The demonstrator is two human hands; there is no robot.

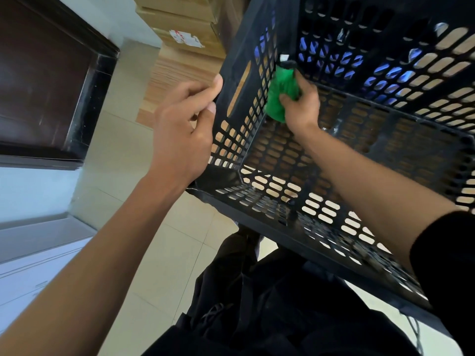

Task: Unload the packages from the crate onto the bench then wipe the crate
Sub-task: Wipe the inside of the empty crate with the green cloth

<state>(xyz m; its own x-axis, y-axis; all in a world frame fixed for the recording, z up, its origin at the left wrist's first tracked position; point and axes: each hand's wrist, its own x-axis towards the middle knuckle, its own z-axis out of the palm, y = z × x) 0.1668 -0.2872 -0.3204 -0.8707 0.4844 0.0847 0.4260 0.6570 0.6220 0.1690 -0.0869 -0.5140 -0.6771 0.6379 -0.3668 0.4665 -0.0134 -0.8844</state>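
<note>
A black perforated plastic crate (359, 119) fills the right of the view, seen from above with nothing inside it. My right hand (300, 104) reaches into it and grips a bunched green cloth (279, 96), pressing it against the inside of the crate's left wall near the far corner. My left hand (185, 119) is outside that wall, fingers curled over its top rim beside the handle slot. Blue packages (341, 62) show through the holes of the far wall, outside the crate.
The crate sits on a wooden bench (177, 73). Cardboard boxes (185, 24) are stacked at the back. A dark door (43, 80) and pale floor tiles (123, 155) lie to the left. My dark trousers (282, 304) are below the crate.
</note>
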